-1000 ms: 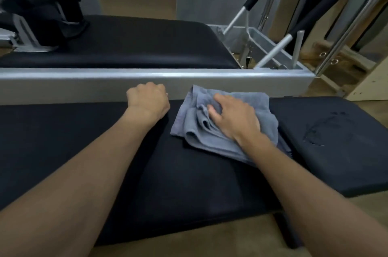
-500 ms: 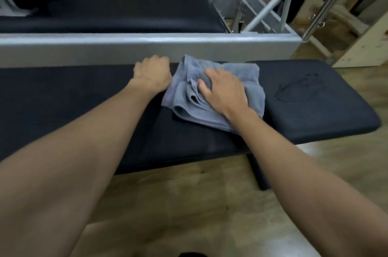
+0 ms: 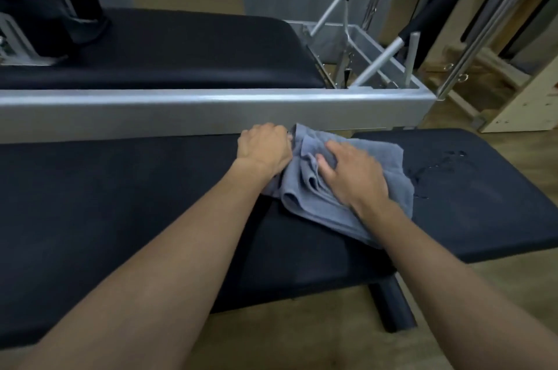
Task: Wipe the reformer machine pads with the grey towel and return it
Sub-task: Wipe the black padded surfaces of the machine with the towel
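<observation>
A crumpled grey towel (image 3: 389,176) lies on the long black pad (image 3: 120,218) in front of me, close to the silver frame rail (image 3: 181,109). My right hand (image 3: 353,179) presses down on the towel's middle with its fingers spread. My left hand (image 3: 262,149) is curled at the towel's left edge and seems to grip the cloth there. Wet streaks (image 3: 437,164) show on the right pad section (image 3: 483,212), just beyond the towel. Behind the rail lies the black carriage pad (image 3: 181,49).
Black shoulder rests (image 3: 45,13) stand at the far left of the carriage. A padded footbar (image 3: 422,16) and metal uprights rise at the back right. A pale wooden frame (image 3: 528,103) stands at the right edge. Wooden floor (image 3: 302,339) lies below the pad.
My left hand has slid right from beside the towel onto its left edge. My right hand stays pressed on the towel, which has bunched more. The view dipped, then rose again.
</observation>
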Demonstrator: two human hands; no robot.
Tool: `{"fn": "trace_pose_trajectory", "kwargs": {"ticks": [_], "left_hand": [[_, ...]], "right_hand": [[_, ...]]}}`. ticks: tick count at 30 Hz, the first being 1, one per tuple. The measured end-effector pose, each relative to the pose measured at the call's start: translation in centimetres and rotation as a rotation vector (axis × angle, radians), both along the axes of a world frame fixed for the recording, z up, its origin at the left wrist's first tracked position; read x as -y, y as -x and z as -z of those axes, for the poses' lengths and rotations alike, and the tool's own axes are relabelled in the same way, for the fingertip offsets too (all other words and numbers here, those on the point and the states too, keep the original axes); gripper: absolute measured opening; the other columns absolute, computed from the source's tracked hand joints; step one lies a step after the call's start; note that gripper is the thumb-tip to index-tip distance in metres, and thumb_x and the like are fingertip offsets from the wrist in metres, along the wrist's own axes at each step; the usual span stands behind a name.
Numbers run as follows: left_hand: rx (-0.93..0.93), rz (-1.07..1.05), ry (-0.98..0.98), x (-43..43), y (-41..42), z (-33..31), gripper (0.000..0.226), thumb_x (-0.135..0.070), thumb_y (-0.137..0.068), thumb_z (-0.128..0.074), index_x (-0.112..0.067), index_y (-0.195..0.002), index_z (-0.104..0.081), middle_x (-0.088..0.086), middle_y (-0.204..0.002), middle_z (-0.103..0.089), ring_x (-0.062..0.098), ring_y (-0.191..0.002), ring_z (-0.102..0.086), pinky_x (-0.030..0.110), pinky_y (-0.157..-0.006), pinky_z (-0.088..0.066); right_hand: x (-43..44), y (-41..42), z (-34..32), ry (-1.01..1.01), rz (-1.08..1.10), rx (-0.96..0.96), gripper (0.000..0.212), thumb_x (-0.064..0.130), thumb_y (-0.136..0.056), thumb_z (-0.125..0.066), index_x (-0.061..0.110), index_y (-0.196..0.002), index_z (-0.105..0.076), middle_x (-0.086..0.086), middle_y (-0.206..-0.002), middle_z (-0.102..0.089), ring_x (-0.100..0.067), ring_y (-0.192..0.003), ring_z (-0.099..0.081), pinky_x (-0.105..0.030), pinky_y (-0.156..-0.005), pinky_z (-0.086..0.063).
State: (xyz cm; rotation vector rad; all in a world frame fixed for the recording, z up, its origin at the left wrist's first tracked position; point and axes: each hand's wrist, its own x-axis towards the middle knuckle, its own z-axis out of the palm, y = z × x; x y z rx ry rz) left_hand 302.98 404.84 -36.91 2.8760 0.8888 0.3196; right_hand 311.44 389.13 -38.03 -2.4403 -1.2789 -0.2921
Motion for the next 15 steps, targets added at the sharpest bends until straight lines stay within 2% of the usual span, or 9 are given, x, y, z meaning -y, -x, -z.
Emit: {"fn": "trace_pose_trajectory", "kwargs": {"ticks": [3,7,12,15], "left_hand": [[0.028,-0.047,-0.035,-0.6,-0.8,0.8,0.035,-0.028,-0.099,-0.038,-0.009,-0.110,-0.066,0.013,-0.115,-0.065,0.035,-0.105,-0.060,0.038,-0.078,-0.041],[0.044,-0.086,-0.057,-0.5,-0.9,1.1,0.026,-0.018,-0.096,-0.042,-0.008,-0.101,-0.065,0.012,-0.106,-0.065,0.035,-0.094,-0.061,0.036,-0.065,-0.033],[0.002,-0.102,0.065,0.1,-0.4,-0.4,0.027,-0.021,-0.097,-0.037,-0.010,-0.106,-0.060,0.011,-0.109,-0.064,0.035,-0.097,-0.060,0.037,-0.067,-0.035],[-0.020,-0.089,0.123,0.6,0.0,-0.9,0.036,-0.030,-0.102,-0.030,-0.009,-0.110,-0.058,0.013,-0.114,-0.062,0.037,-0.102,-0.059,0.042,-0.077,-0.041]], "right_hand": [[-5.1,-4.5,0.4,-0.009,-0.012,0.020,0.031,0.045,-0.095,-0.041,0.020,-0.076,-0.038,-0.014,-0.088,-0.064,-0.037,-0.079,-0.059,-0.038,-0.058,-0.034],[-9.0,-7.6,0.5,0.050,-0.040,0.031,0.031,0.045,-0.096,-0.038,0.019,-0.079,-0.040,-0.018,-0.090,-0.064,-0.039,-0.081,-0.059,-0.038,-0.060,-0.034],[-6.9,-5.6,0.0,0.025,-0.031,0.006,0.030,0.041,-0.096,-0.041,0.014,-0.089,-0.050,-0.017,-0.092,-0.065,-0.038,-0.081,-0.060,-0.036,-0.058,-0.033],[-3.6,-3.2,-0.4,0.007,-0.046,-0.023,0.026,0.039,-0.095,-0.044,0.015,-0.090,-0.051,-0.014,-0.087,-0.064,-0.035,-0.077,-0.060,-0.034,-0.056,-0.032]]}}
